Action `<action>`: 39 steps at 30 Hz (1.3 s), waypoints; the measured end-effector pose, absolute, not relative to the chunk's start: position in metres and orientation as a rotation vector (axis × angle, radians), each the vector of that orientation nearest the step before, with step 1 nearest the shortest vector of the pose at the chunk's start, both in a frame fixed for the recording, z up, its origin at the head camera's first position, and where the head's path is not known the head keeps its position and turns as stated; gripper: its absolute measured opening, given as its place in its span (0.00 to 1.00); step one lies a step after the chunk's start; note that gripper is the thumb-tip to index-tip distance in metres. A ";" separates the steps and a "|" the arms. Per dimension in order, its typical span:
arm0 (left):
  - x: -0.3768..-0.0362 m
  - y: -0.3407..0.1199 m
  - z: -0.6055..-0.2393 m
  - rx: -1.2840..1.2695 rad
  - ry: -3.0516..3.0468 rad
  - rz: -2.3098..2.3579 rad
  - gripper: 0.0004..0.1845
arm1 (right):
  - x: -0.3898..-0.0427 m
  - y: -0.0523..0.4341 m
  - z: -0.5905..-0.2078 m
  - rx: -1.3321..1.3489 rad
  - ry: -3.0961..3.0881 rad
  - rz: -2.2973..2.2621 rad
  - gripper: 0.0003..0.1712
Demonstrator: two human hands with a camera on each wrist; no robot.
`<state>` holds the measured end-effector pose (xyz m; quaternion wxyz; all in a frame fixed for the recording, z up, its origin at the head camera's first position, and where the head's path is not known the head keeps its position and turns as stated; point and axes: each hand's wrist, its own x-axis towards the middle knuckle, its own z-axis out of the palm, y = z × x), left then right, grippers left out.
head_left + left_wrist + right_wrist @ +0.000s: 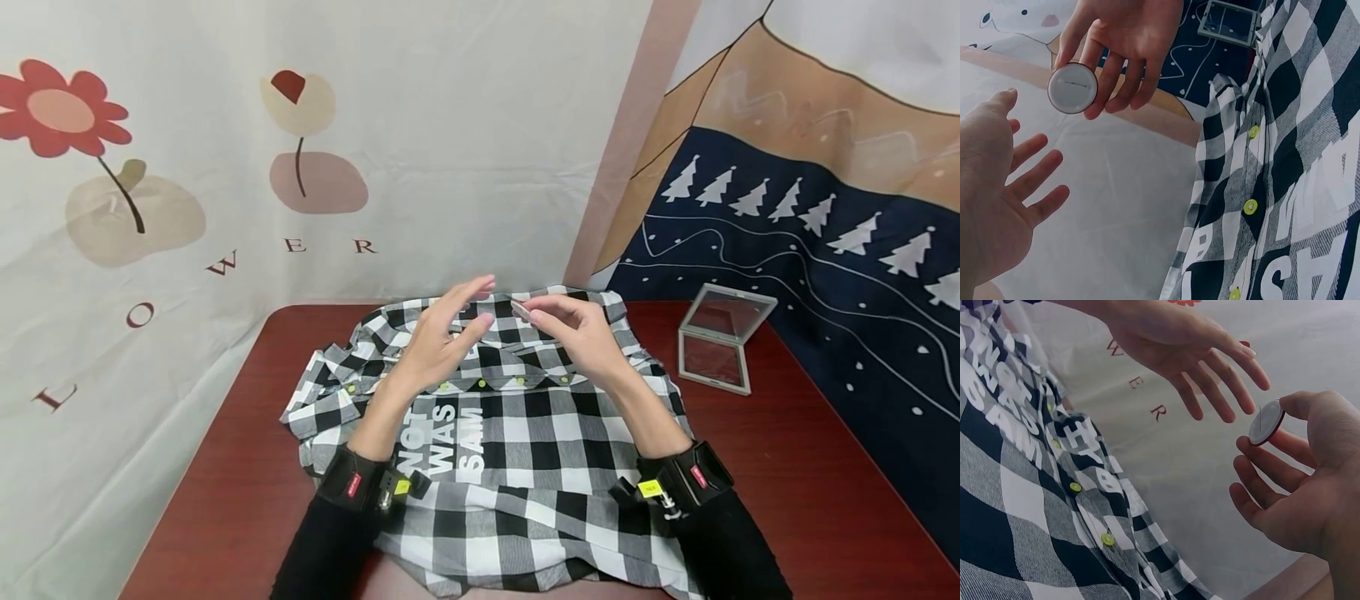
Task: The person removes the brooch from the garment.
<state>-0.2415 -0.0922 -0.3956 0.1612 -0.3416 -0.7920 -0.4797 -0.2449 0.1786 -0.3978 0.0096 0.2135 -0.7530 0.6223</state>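
In the head view my right hand (583, 335) pinches a small round pin badge (521, 309) between thumb and fingers, above a black-and-white checked shirt (540, 429). The left wrist view shows the badge's (1072, 88) pale back with a thin pin across it. A dark red rim edges the badge (1266, 423) in the right wrist view. My left hand (438, 340) hovers to the left of the badge, fingers extended and apart from it, holding nothing. The shirt lies spread on the table, with yellow-green buttons (1075, 487) and white printed letters (442, 442).
On the right of the reddish-brown table (810, 492) stands an opened hinged case (712, 385) with a pale frame and see-through panels. Behind the table hang a pale flower-printed cloth (465, 150) and a navy cloth with white trees (750, 242).
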 end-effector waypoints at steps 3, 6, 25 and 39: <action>-0.241 -0.089 -0.393 -0.997 -2.250 -1.376 0.29 | -0.243 0.179 -0.396 0.677 -2.332 2.006 0.18; -0.240 -0.086 -0.391 -1.010 -2.235 -1.366 0.27 | -0.240 0.177 -0.395 0.705 -2.286 2.115 0.18; -0.234 -0.077 -0.392 -1.072 -2.096 -1.350 0.14 | -0.236 0.171 -0.389 0.935 -2.059 2.516 0.15; -0.234 -0.076 -0.394 -1.037 -2.077 -1.391 0.09 | -0.235 0.171 -0.387 0.911 -2.125 2.534 0.15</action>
